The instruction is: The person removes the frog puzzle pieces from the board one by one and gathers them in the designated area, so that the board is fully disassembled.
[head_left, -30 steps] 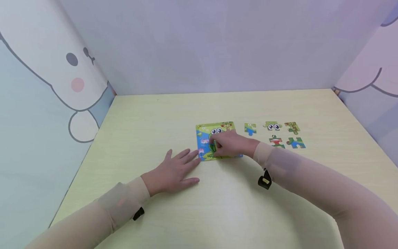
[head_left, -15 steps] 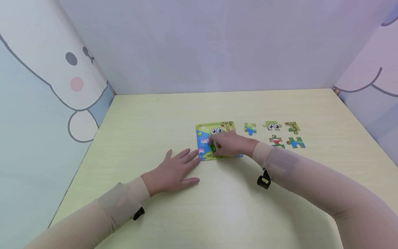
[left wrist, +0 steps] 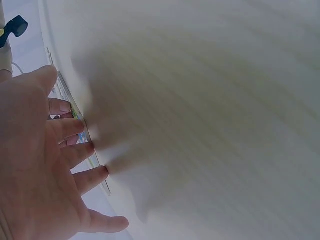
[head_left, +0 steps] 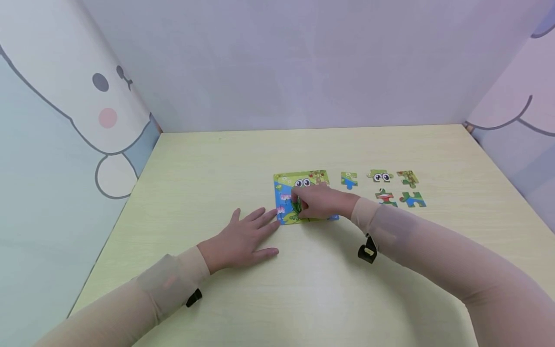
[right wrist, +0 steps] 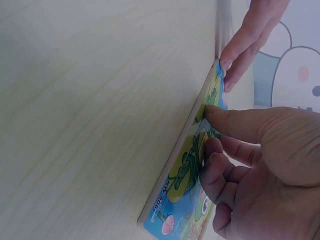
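A flat puzzle board (head_left: 284, 189) printed with a frog, blue water and pink flowers lies mid-table. My left hand (head_left: 241, 245) rests palm down with fingers spread, its fingertips touching the board's left edge. Over the board, my right hand (head_left: 319, 200) has curled fingers. In the right wrist view its thumb (right wrist: 235, 122) and bent fingers pinch a green puzzle piece (right wrist: 199, 114) at the board's surface; most of that piece is hidden. The right hand also covers the board's right part.
Right of the board lie several loose puzzle pieces: a blue-green one (head_left: 349, 180), one with eyes (head_left: 381, 176), a brown-green one (head_left: 408, 178), one with a red mouth (head_left: 385, 197) and another blue-green piece (head_left: 413, 199). Walls enclose the table (head_left: 195, 168) at back and sides.
Almost nothing differs. The right hand stays over the same spot of the board with only a very slight shift of its wrist, and the left hand keeps still.
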### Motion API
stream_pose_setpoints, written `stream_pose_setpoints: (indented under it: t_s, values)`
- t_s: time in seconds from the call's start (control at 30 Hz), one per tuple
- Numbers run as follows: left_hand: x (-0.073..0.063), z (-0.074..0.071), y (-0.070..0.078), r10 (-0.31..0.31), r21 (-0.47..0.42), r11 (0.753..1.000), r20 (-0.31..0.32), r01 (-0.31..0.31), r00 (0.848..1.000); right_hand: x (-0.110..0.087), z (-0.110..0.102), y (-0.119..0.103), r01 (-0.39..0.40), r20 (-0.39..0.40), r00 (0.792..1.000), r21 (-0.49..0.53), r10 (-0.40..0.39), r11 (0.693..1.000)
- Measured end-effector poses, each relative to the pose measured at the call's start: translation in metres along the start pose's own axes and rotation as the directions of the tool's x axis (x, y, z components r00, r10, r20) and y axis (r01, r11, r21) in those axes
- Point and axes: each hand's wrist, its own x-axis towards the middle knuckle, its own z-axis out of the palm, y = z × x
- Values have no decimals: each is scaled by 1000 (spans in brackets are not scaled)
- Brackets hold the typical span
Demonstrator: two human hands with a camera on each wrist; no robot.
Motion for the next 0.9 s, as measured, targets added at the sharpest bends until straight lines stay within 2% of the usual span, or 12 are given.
stream_pose_setpoints:
  t_s: [0.33,0.67,0.9]
  values:
    - [0,0,0,-2,-1,1000,11,2,1000,-3,1,0,-11,-21,1000,42,12,999]
    - [0,-1,1,-8,-1,1000,11,8,1000,-2,7,1,7,-141,990,105,8,994]
    - [1,1,0,-1,4,1000,-2,1,1000,-2,10,2,59,-228,974,171,-19,983]
